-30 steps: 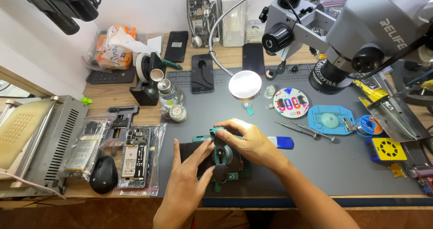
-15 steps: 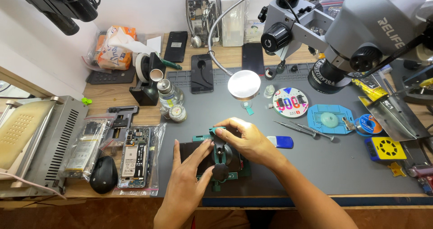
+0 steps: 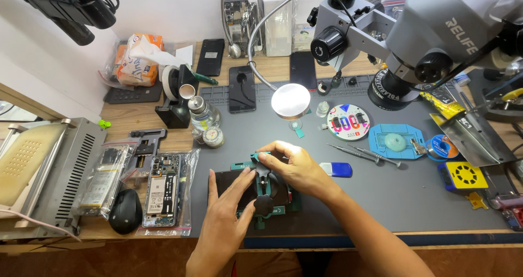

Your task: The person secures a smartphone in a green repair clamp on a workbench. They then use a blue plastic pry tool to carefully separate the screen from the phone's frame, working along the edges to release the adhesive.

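While lying long-axis left-right, dark phone (image 3: 229,183) sitting clamped in green holder (image 3: 272,200).
Left hand (image 3: 226,211) pressing flat, fingers spread; right hand (image 3: 294,168) gripping holder's top knob.

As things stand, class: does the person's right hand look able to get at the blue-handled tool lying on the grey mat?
Probably yes. The right hand rests on the green clamp fixture, and the blue-handled tool lies just beside its wrist on the grey mat, with only bare mat between them.
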